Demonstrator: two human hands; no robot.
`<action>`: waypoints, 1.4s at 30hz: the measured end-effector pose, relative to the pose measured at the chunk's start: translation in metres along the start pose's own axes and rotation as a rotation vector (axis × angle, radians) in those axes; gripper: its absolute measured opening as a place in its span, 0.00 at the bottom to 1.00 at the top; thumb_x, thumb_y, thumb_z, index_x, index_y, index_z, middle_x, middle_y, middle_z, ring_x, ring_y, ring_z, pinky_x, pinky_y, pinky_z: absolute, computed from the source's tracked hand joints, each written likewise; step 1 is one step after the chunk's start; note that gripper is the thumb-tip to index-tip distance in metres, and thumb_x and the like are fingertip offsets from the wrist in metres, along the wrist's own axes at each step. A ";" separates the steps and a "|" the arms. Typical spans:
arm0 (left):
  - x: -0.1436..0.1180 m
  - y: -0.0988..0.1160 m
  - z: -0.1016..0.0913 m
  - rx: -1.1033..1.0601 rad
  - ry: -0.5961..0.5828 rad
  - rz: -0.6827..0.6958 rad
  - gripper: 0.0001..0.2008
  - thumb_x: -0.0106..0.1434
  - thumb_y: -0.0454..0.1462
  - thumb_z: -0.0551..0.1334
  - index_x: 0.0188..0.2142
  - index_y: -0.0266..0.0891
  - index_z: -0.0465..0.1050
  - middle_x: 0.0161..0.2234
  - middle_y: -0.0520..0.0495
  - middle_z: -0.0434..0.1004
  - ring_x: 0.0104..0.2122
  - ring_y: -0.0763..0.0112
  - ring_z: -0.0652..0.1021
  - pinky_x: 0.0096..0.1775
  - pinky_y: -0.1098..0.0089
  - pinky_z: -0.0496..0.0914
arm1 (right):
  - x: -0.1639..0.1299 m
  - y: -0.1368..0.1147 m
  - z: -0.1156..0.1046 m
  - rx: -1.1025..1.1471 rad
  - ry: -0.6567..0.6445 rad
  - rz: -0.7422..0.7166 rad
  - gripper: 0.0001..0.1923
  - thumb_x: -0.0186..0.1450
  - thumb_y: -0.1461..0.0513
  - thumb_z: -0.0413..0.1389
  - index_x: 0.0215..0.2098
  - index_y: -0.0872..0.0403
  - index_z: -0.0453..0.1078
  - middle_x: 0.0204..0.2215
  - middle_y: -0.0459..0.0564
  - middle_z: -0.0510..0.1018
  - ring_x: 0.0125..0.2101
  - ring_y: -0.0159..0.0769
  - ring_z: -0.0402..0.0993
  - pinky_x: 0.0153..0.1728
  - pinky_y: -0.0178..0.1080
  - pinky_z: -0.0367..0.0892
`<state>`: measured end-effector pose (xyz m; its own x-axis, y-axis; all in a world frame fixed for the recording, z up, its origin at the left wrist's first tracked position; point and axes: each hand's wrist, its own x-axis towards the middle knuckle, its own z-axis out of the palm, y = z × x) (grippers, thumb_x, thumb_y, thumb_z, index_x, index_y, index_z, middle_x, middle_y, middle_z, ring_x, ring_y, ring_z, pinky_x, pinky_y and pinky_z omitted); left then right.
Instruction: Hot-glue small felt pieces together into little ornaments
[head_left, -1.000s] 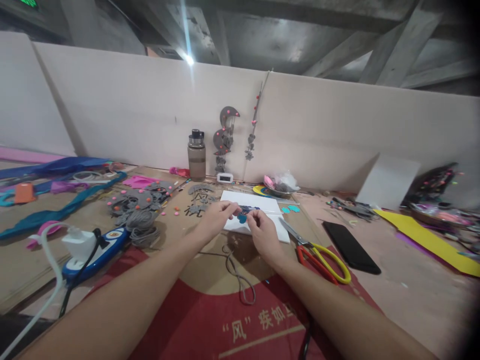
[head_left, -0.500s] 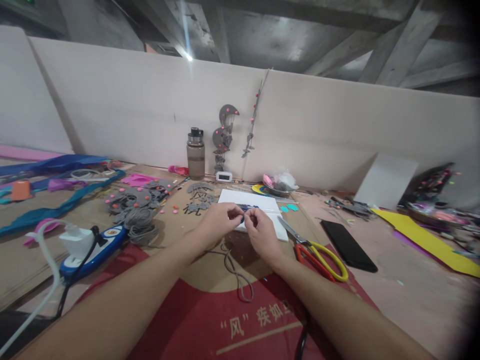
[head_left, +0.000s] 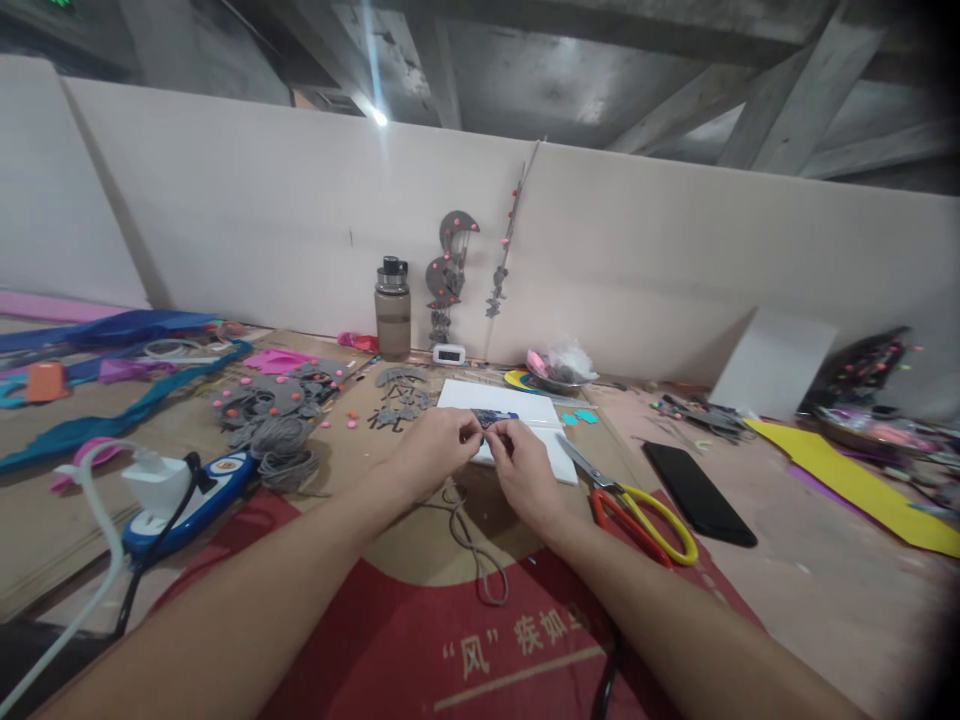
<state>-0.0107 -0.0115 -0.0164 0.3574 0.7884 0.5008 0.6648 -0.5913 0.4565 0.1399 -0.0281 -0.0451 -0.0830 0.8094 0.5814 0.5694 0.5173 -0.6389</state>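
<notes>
My left hand (head_left: 435,450) and my right hand (head_left: 523,468) meet fingertip to fingertip over the near edge of a white board (head_left: 517,432). Between the fingertips they pinch a small blue craft piece (head_left: 489,430), mostly hidden by the fingers. A dark blue strip (head_left: 496,415) lies on the board just beyond them. A grey cord loop (head_left: 476,545) rests on the table under my wrists. Scissors (head_left: 637,505) with red and yellow handles lie right of my right hand.
A black phone (head_left: 699,480) lies right of the scissors. A glue gun (head_left: 191,500) with white cable sits at left, beside grey felt cut-outs (head_left: 274,420). A bottle (head_left: 393,310) stands by the back wall. Yellow sheet (head_left: 862,485) at right; red cloth (head_left: 480,640) nearest me.
The teal piece seen between my fingers a second ago is now nearly covered; my hands have closed together and drawn slightly nearer to me.
</notes>
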 end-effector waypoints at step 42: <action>0.007 -0.007 -0.002 -0.649 0.121 -0.356 0.08 0.53 0.38 0.61 0.28 0.34 0.73 0.19 0.49 0.73 0.19 0.73 0.73 0.25 0.72 0.68 | -0.002 -0.007 0.001 0.107 0.003 0.052 0.08 0.63 0.59 0.49 0.38 0.54 0.66 0.31 0.48 0.74 0.30 0.34 0.68 0.32 0.36 0.63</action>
<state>-0.0148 -0.0021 -0.0146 0.0930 0.9488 0.3020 0.1929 -0.3147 0.9294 0.1355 -0.0334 -0.0419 -0.0526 0.8353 0.5473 0.4827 0.5011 -0.7183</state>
